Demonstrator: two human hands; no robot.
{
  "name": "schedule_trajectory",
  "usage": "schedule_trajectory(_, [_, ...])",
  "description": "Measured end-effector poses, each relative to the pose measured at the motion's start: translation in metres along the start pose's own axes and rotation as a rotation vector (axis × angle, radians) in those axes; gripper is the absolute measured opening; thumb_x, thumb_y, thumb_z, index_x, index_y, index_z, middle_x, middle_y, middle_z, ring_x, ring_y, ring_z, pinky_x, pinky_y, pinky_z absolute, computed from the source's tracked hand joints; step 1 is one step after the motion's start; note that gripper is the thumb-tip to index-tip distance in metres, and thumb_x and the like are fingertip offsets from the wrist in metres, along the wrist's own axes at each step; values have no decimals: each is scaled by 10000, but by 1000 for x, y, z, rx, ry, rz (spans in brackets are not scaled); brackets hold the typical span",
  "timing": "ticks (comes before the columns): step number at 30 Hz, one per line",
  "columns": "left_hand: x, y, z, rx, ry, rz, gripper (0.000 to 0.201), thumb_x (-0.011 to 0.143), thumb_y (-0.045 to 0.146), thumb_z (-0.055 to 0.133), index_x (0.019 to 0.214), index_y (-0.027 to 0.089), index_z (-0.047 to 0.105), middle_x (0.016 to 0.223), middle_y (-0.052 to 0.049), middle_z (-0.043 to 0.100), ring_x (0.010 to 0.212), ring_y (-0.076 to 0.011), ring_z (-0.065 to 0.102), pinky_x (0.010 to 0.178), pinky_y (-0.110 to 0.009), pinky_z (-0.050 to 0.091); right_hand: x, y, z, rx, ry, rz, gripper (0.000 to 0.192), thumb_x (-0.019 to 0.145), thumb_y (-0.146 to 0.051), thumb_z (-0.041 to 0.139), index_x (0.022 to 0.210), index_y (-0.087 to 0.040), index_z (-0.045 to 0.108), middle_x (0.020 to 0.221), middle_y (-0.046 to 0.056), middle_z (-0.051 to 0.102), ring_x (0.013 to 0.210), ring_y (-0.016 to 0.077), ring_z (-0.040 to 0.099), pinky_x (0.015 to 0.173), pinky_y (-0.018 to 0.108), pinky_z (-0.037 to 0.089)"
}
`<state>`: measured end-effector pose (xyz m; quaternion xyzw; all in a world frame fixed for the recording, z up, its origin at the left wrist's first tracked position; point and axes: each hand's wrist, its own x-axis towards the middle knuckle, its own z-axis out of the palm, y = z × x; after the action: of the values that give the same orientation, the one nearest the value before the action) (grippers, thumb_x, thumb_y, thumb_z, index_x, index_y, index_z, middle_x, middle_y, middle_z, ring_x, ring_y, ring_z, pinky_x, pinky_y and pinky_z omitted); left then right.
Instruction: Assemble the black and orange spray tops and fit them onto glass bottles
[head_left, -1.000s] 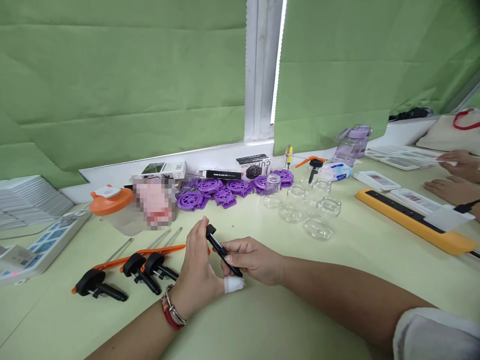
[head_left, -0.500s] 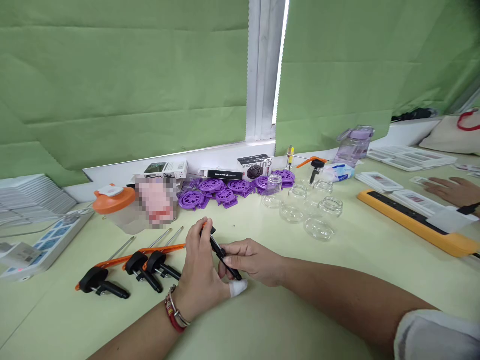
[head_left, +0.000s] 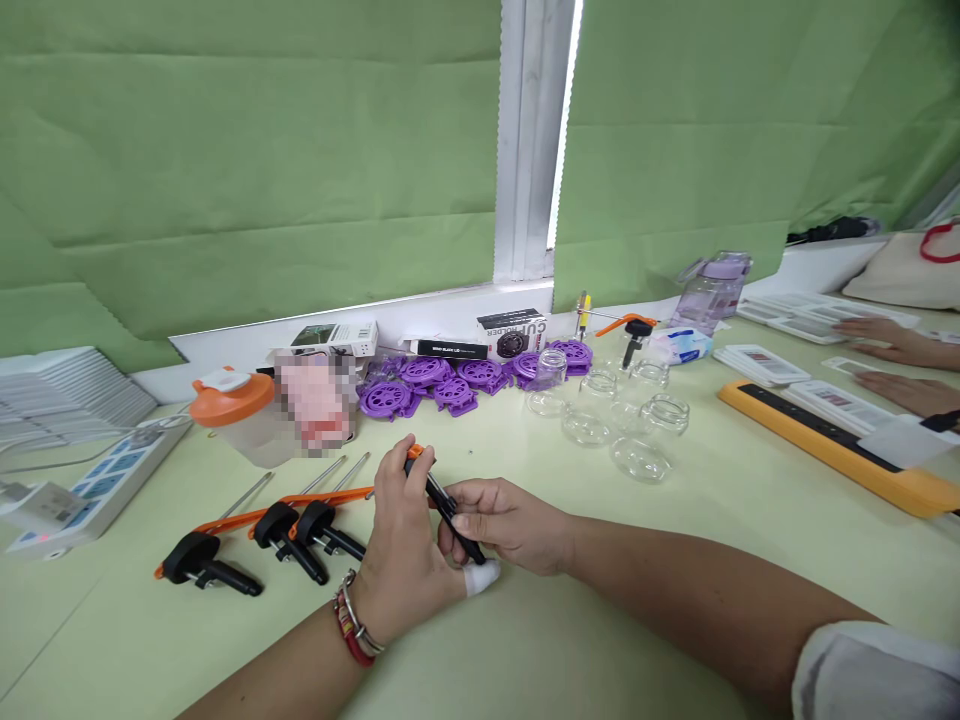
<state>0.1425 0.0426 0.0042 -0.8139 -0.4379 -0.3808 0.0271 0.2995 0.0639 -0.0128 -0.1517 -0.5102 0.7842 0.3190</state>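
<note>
A slim black-handled tool [head_left: 470,548] with an orange tip at its upper end slants between my two hands. My left hand [head_left: 409,545] curls its fingers around the upper part, and its thumb, wrapped in white tape, lies by the lower end. The thumb and fingers of my right hand [head_left: 506,520] pinch the handle from the right; fingers hide part of the tool. To the left of my left hand lie three similar tools, each with a black round body [head_left: 192,557], a black handle, a metal rod and an orange strip.
Purple openwork discs [head_left: 386,398] lie in a pile behind, beside boxes [head_left: 511,337]. Clear glass or plastic cups [head_left: 639,458] stand right of them. An orange-lidded bottle [head_left: 232,395] and a white power strip [head_left: 101,490] are left. Another person's hands [head_left: 911,390] rest near a yellow-black bar [head_left: 832,440].
Both hands keep hold of the tool, which has turned slightly so more orange shows at its upper end. At right, a second hand of the other person has come into view.
</note>
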Motion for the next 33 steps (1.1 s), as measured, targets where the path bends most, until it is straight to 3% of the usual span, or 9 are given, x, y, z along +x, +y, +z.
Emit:
schedule_trajectory(6, [1,-2,-3,46,57,74,868,567,274,649,1317,172,222,1302,-191,292,1244,-380,313,982,-567,325,1,-2,0,-49,17,-2,411,790,-383,645,1091,-180,452,813,30,617,686,107,559,713,298,411])
schedule_trajectory(18, [-1,-6,1,130,55,203,824,582,237,647,1300,202,243,1354,-195,266,1266,-409,269,988,-595,296,1,-4,1,-164,87,-34,340,761,-341,671,919,-187,412,750,-19,612,669,105,590,676,286,443])
schedule_trajectory(25, [-3,-6,2,128,38,173,842,581,262,647,1315,195,239,1365,-199,253,1273,-415,259,988,-602,288,0,-2,5,-166,176,-78,324,727,-289,699,882,-179,436,804,-7,609,708,116,615,734,327,464])
schedule_trajectory(33, [-3,-5,0,106,26,166,864,594,272,642,1339,207,209,1371,-200,249,1290,-422,238,977,-611,291,0,-6,4,-159,139,-43,333,731,-328,697,903,-176,455,813,-2,623,709,119,629,750,339,471])
